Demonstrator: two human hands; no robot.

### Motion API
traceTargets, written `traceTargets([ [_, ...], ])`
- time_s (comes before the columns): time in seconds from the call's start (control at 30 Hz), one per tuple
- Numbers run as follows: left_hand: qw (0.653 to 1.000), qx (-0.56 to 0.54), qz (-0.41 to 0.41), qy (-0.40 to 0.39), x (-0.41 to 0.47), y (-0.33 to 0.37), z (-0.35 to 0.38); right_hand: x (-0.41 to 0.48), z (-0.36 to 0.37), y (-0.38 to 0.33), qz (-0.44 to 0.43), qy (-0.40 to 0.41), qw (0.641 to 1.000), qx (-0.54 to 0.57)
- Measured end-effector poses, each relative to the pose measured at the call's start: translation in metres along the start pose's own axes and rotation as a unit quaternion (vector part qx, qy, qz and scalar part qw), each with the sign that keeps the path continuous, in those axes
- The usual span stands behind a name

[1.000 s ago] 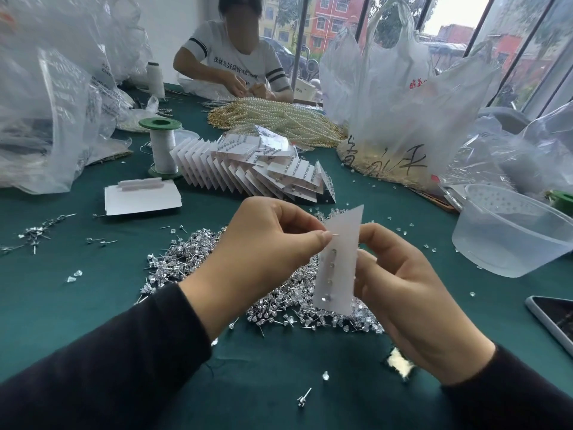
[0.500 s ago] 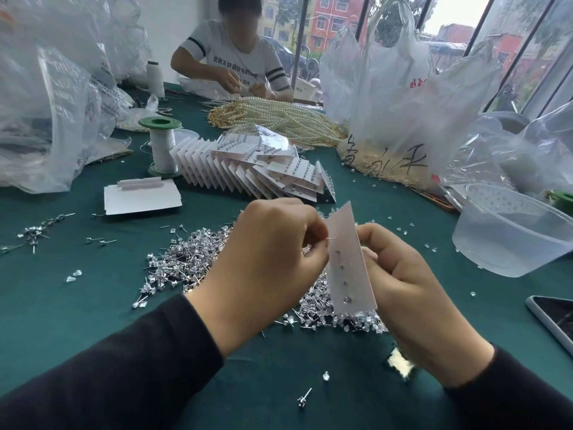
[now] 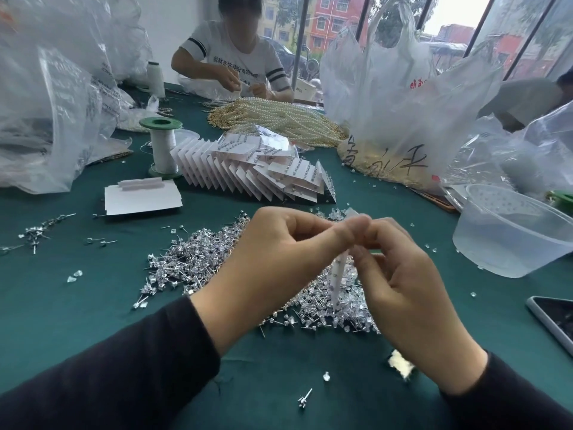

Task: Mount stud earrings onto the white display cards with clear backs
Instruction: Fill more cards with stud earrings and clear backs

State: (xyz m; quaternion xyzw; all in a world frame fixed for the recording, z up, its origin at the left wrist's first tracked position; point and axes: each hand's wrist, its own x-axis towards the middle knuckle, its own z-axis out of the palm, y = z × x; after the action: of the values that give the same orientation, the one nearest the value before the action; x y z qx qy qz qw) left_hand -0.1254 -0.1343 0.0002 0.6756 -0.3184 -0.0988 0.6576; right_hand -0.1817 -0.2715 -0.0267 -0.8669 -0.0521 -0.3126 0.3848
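Note:
A white display card (image 3: 338, 276) stands edge-on between my hands, with several studs showing along its lower part. My left hand (image 3: 279, 259) pinches the card's top with thumb and fingers. My right hand (image 3: 406, 290) grips the card from the right side, fingers curled against it. Whether a stud or a clear back is between my fingertips is hidden. A heap of loose silver stud earrings (image 3: 201, 265) lies on the green table (image 3: 77, 311) under my hands. Finished cards (image 3: 257, 172) stand fanned in a row behind.
A blank card stack (image 3: 142, 198) and a thread spool (image 3: 161, 144) sit at left. A clear plastic tub (image 3: 508, 234) and a phone (image 3: 555, 321) are at right. Plastic bags and a pile of pearl strands (image 3: 279, 116) crowd the back, where another person works.
The card has turned from facing me to edge-on. My left hand's fingers have closed over its top, meeting my right hand's fingers there.

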Motion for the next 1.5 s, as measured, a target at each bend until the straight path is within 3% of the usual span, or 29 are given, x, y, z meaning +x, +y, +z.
traceTargets([
  [0.1,1.0,-0.008,0.001,0.001,0.0,-0.003,0.002,0.0,0.001,-0.001,-0.03,0.034,0.998,-0.04],
  [0.5,1.0,-0.007,0.008,0.002,-0.002,-0.009,0.008,0.0,0.0,-0.004,-0.035,0.102,0.994,-0.021],
  [0.8,0.996,0.08,0.039,0.022,-0.001,-0.013,0.01,0.001,-0.001,-0.005,-0.049,0.097,0.994,-0.033],
  [0.93,0.996,0.029,0.013,0.082,0.003,-0.013,0.004,0.004,-0.008,-0.005,-0.079,0.082,0.993,0.0],
  [1.0,0.994,0.03,-0.009,0.107,0.004,-0.015,0.0,0.009,-0.02,0.001,-0.056,0.107,0.993,0.008],
  [1.07,0.991,0.043,-0.025,0.127,0.007,-0.017,-0.006,0.018,-0.037,0.015,0.021,0.12,0.993,-0.004],
  [1.13,0.988,0.044,-0.037,0.145,0.011,-0.02,-0.011,0.024,-0.051,0.034,0.106,0.072,0.989,-0.067],
  [1.23,0.985,0.041,-0.045,0.164,0.014,-0.022,-0.015,0.026,-0.06,0.055,0.161,-0.003,0.975,-0.154],
  [1.5,0.983,0.071,-0.051,0.164,0.014,-0.027,-0.012,0.021,-0.037,0.057,0.121,-0.113,0.968,-0.188],
])
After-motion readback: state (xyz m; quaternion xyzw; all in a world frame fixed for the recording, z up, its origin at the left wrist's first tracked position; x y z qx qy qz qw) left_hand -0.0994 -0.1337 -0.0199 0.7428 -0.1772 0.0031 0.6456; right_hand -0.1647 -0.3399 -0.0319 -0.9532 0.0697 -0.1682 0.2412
